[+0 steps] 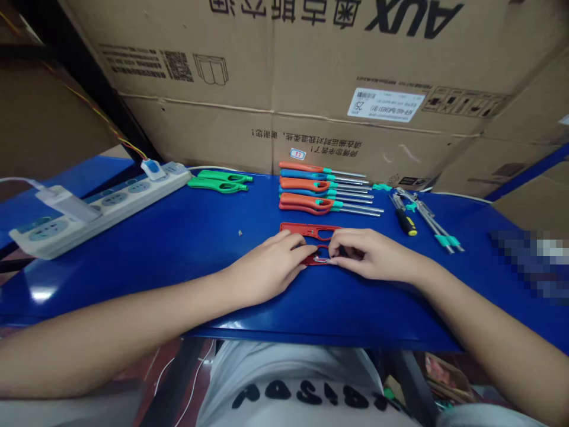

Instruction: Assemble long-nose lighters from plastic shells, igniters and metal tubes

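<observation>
My left hand (276,267) grips one half of a red lighter shell (309,261) lying on the blue table, its fingertips on the shell's left part. From the right, my right hand (376,254) pinches a small silvery part (320,259) between thumb and forefinger, right at that shell. Just behind them lies another red shell half (297,228), inner side up. Fingers hide some of both halves. Farther back is a row of orange and blue stick lighters (306,201) with metal tubes pointing right.
Green shell pieces (220,182) lie back left, beside a white power strip (122,198) with plugs. A tiny metal piece (240,233) sits left of my hands. Toward the right are a black-and-yellow screwdriver (406,224) and metal tubes (438,228). A large cardboard box (249,89) stands behind.
</observation>
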`<move>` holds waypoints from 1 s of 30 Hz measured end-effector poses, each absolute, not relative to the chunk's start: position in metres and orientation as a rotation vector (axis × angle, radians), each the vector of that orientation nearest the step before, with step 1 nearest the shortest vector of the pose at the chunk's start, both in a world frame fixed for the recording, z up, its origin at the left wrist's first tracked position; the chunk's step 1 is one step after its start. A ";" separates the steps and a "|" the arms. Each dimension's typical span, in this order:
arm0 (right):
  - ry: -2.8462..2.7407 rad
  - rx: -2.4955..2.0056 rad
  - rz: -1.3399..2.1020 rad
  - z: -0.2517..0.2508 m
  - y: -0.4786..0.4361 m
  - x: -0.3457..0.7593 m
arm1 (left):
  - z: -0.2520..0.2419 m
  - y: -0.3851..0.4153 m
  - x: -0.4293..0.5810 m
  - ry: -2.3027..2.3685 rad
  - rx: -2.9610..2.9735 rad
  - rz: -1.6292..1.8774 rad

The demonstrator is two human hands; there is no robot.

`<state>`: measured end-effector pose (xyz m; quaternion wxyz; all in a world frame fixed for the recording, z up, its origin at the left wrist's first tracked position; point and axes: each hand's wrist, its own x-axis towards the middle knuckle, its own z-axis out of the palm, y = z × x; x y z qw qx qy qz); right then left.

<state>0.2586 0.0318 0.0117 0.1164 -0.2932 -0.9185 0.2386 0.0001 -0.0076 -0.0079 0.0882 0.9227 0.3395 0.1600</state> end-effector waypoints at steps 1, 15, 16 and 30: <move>-2.664 -0.884 0.721 0.012 0.032 0.259 | -0.007 -0.007 0.000 0.996 2.739 0.466; -2.616 -0.976 0.855 0.009 0.030 0.261 | 0.002 -0.015 0.000 1.025 2.743 0.290; -2.635 -0.970 0.823 0.009 0.030 0.259 | 0.003 -0.015 0.000 1.024 2.739 0.290; -2.764 -0.780 0.532 0.006 0.028 0.253 | 0.003 -0.014 -0.002 1.002 2.745 0.294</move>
